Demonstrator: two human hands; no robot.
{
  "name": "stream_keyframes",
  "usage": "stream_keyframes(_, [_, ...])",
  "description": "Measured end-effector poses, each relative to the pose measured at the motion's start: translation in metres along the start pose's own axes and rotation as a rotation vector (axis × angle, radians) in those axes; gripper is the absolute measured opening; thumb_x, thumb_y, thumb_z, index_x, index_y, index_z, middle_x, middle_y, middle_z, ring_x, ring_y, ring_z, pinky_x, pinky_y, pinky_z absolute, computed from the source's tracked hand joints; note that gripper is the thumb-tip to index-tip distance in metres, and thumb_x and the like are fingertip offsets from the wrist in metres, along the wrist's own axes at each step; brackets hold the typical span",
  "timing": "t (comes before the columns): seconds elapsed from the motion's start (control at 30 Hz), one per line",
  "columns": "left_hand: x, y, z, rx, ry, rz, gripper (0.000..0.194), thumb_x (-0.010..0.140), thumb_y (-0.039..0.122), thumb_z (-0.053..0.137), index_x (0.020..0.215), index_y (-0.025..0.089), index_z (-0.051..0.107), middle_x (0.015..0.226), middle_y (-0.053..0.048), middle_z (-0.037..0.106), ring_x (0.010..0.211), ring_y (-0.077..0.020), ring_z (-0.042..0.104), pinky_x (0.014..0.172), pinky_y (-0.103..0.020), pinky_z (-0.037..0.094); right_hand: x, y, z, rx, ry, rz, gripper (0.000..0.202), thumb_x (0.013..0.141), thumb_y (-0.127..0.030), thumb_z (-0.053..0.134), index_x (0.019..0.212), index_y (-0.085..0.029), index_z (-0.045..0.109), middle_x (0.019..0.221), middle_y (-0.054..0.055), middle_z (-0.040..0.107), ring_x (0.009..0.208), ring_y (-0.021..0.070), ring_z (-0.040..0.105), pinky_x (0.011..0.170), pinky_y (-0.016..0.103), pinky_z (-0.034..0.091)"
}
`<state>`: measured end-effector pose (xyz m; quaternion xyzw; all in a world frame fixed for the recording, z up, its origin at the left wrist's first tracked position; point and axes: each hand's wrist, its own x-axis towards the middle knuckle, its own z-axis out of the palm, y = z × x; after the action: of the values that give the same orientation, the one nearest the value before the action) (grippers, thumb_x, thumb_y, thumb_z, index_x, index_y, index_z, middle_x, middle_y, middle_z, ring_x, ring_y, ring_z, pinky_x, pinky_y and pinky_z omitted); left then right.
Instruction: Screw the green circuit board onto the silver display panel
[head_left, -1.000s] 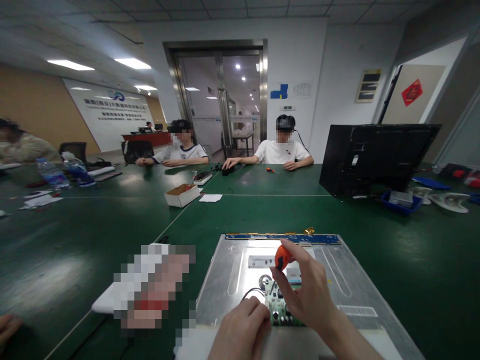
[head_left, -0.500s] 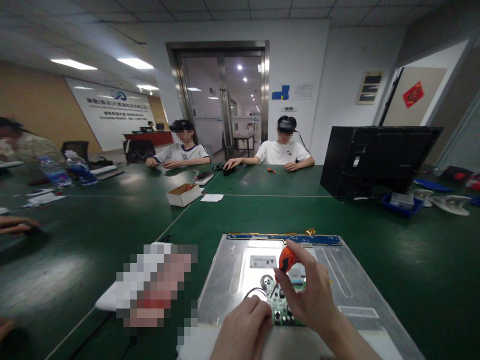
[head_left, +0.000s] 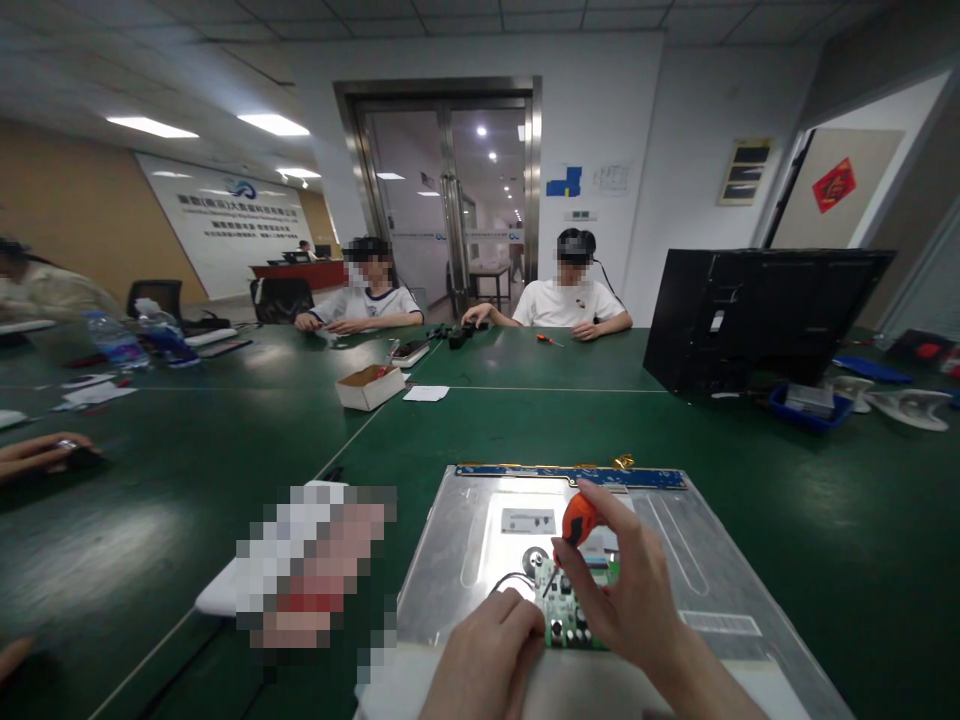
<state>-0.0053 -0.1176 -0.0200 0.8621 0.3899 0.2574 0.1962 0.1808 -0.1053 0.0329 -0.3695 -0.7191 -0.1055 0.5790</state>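
My right hand (head_left: 637,600) pinches the orange-and-black handle of a screwdriver (head_left: 580,519) between thumb and fingers. Its thin shaft slants down to the left, with the tip at the left part of a green circuit board (head_left: 559,605). At the board's left edge, my left hand (head_left: 491,640) is closed with its fingers curled under, hiding what they grip. A dark cable (head_left: 514,577) curves out near these fingers. The board lies on the silver metal back of a flat panel (head_left: 457,540), which has a blue circuit strip (head_left: 525,473) along its far edge.
A pixelated white-and-red item (head_left: 300,570) lies left of the panel on the green table (head_left: 420,440). Farther off are a small open box (head_left: 369,387), a black monitor (head_left: 757,320) and a blue tray (head_left: 810,408). Co-workers sit opposite; another person's hand (head_left: 52,455) is at left.
My hands and the screwdriver keep nearly the same pose, and the view shifts slightly. The co-worker's hand opposite lifts a little near a black object. The hand at far left moves further into view.
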Motion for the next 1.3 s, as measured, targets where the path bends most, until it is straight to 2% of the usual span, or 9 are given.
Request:
stream_keyframes(0.27, [-0.001, -0.001, 0.001, -0.012, -0.006, -0.037, 0.02, 0.089, 0.007, 0.047, 0.088, 0.022, 0.061, 0.097, -0.006, 0.069, 0.092, -0.0221, 0.065, 0.068, -0.026, 0.046, -0.001, -0.003, -0.001, 0.017, -0.011, 0.026, 0.049, 0.096, -0.019, 0.051, 0.144, -0.021, 0.04, 0.088, 0.005, 0.071, 0.07, 0.0204, 0.07, 0.059, 0.034, 0.06])
stream_keyframes(0.47, [-0.001, -0.003, 0.001, -0.028, -0.019, -0.008, 0.02, 0.088, 0.005, 0.048, 0.09, 0.022, 0.059, 0.098, -0.006, 0.068, 0.091, -0.0218, 0.066, 0.069, -0.025, 0.046, -0.006, -0.005, -0.001, 0.009, -0.055, 0.0, 0.049, 0.095, -0.018, 0.05, 0.143, -0.019, 0.04, 0.097, 0.009, 0.072, 0.074, 0.0209, 0.07, 0.063, 0.034, 0.06])
stream_keyframes(0.7, [-0.001, -0.002, -0.001, -0.071, -0.011, 0.001, 0.021, 0.088, 0.006, 0.046, 0.092, 0.022, 0.059, 0.097, -0.006, 0.066, 0.092, -0.0222, 0.064, 0.074, -0.027, 0.046, -0.006, -0.006, 0.002, 0.07, -0.103, -0.023, 0.046, 0.094, -0.018, 0.05, 0.139, -0.018, 0.041, 0.091, 0.006, 0.071, 0.073, 0.0197, 0.07, 0.064, 0.033, 0.06])
stream_keyframes(1.0, [-0.002, -0.012, 0.008, -0.085, 0.013, 0.027, 0.02, 0.091, 0.01, 0.044, 0.094, 0.022, 0.059, 0.098, -0.007, 0.065, 0.091, -0.0234, 0.064, 0.074, -0.029, 0.047, -0.009, -0.006, 0.0, -0.042, -0.065, -0.069, 0.036, 0.097, -0.024, 0.047, 0.133, -0.016, 0.047, 0.096, 0.01, 0.073, 0.08, 0.0218, 0.073, 0.068, 0.035, 0.061])
stream_keyframes(1.3, [-0.004, -0.019, 0.017, -0.11, 0.015, 0.018, 0.029, 0.09, 0.01, 0.046, 0.111, 0.024, 0.061, 0.107, -0.008, 0.065, 0.1, -0.0261, 0.064, 0.085, -0.032, 0.05, -0.01, -0.008, -0.001, -0.031, -0.053, -0.105, 0.034, 0.098, -0.024, 0.047, 0.13, -0.015, 0.049, 0.096, 0.01, 0.074, 0.083, 0.0206, 0.073, 0.069, 0.033, 0.06])
